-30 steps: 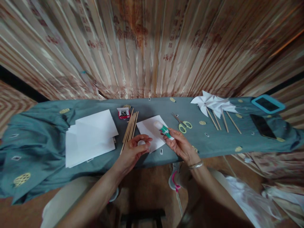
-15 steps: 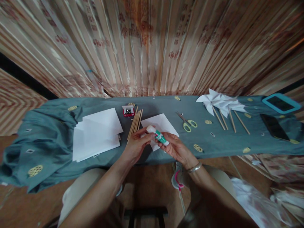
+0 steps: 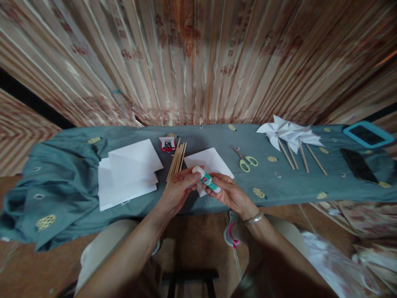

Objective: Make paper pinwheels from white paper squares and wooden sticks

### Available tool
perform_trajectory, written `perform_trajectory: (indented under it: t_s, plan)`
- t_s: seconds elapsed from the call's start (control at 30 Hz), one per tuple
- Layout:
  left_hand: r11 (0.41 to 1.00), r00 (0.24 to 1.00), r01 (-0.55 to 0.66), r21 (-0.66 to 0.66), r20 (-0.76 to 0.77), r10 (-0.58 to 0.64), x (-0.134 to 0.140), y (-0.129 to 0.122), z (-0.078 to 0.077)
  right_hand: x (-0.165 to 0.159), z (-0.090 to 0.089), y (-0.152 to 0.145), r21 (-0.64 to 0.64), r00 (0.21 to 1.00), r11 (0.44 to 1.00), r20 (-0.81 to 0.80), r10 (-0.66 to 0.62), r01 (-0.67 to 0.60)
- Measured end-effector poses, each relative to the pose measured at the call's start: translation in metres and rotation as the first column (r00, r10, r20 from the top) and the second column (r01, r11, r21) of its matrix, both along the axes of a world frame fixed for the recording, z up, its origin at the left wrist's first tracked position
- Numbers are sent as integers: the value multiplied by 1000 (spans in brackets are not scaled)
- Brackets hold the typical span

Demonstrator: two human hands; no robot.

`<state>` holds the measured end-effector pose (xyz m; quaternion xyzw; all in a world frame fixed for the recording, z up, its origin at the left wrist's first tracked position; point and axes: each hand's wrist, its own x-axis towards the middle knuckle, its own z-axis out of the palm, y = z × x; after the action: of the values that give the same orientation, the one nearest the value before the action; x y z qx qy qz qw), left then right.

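Note:
Between my hands is a green and white glue stick (image 3: 208,180), tilted, with its white cap end toward the left. My left hand (image 3: 180,185) pinches the cap end with thumb and fingers. Around the lower green part, my right hand (image 3: 231,191) is closed. Beneath the hands lies a square sheet of white paper (image 3: 214,160), partly covered by them. A bundle of thin wooden sticks (image 3: 177,159) rests beside the paper on its left. Green-handled scissors (image 3: 245,159) lie to the right of the sheet, their blades pointing away from me.
A stack of white paper (image 3: 128,176) lies on the left of the cloth-covered table (image 3: 198,134). Behind the sticks stands a small open red box (image 3: 168,145). Toward the right are paper pinwheels (image 3: 288,133) on sticks, a dark phone (image 3: 358,165) and a blue-framed device (image 3: 367,134).
The glue stick has turned slightly in my fingers, so its red label shows more. Both hands stay in nearly the same place. The paper stack's sheets appear slightly shifted.

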<state>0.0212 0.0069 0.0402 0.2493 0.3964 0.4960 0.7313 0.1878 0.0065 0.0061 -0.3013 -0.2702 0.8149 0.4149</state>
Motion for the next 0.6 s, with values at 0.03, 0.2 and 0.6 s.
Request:
perform_trajectory:
  t_s: [0.03, 0.2, 0.6]
  plan:
    - [1000, 1000, 1, -1, 1, -1, 0, 0, 0, 0, 0, 0, 1, 1000, 1000, -3, 0, 0]
    - [1000, 1000, 13, 10, 6, -13, -1, 0, 0, 0, 0, 0, 5, 1000, 1000, -14, 3, -3]
    - [990, 979, 53, 134, -201, -25, -2, 0, -14, 11, 6, 6, -12, 991, 993, 64, -119, 120]
